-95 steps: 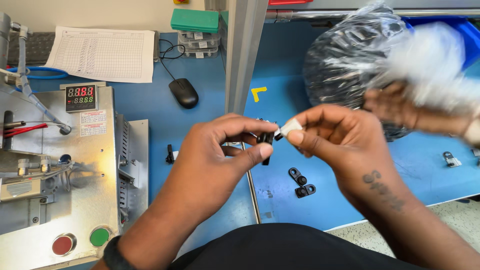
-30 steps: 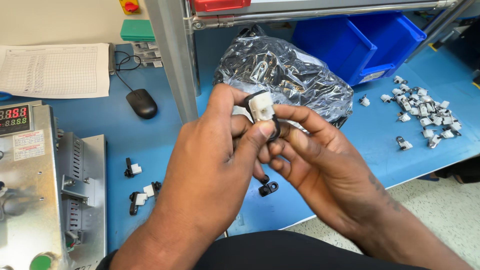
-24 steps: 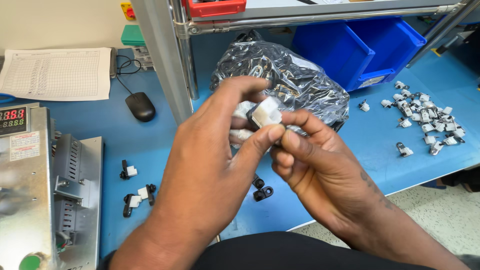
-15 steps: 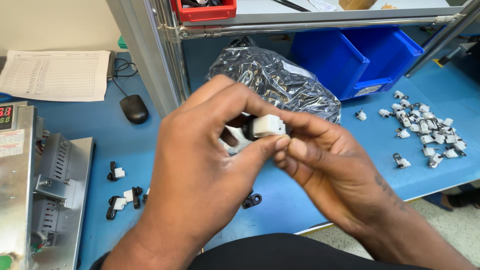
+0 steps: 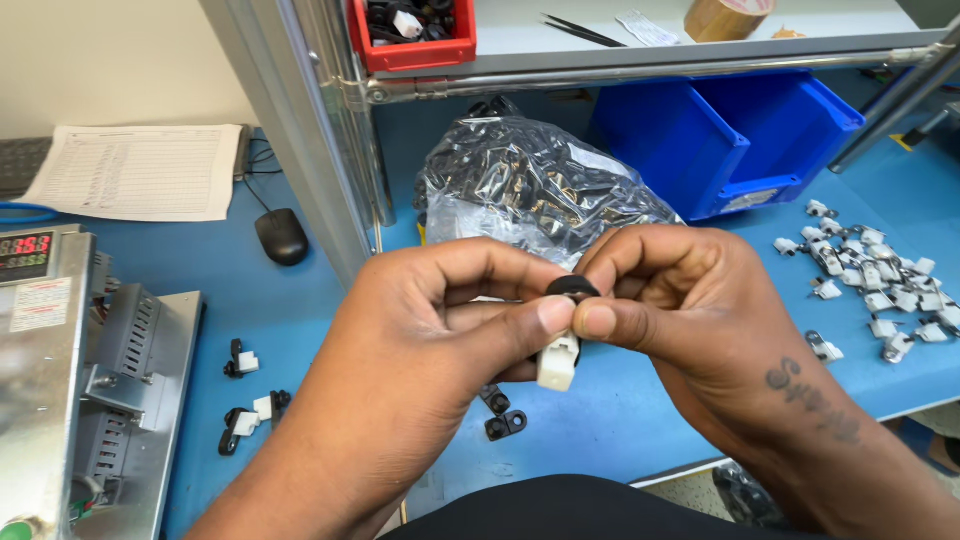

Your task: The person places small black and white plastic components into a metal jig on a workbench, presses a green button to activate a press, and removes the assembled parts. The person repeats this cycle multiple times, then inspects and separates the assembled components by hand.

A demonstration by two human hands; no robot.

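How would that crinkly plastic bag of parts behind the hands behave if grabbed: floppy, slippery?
The plastic bag looks floppy: its film is creased and slumped, so it would probably sag and shift shape. The glossy highlights suggest a slick surface that may slip in a pinch. It bulges with dark parts, so it is likely heavy for its size; it should not roll.

Single head-worn view, looking steeply down and forward. It sits close above the blue workbench (image 5: 620, 420). Shelf post (image 5: 300, 130) rises behind the bench's near edge.
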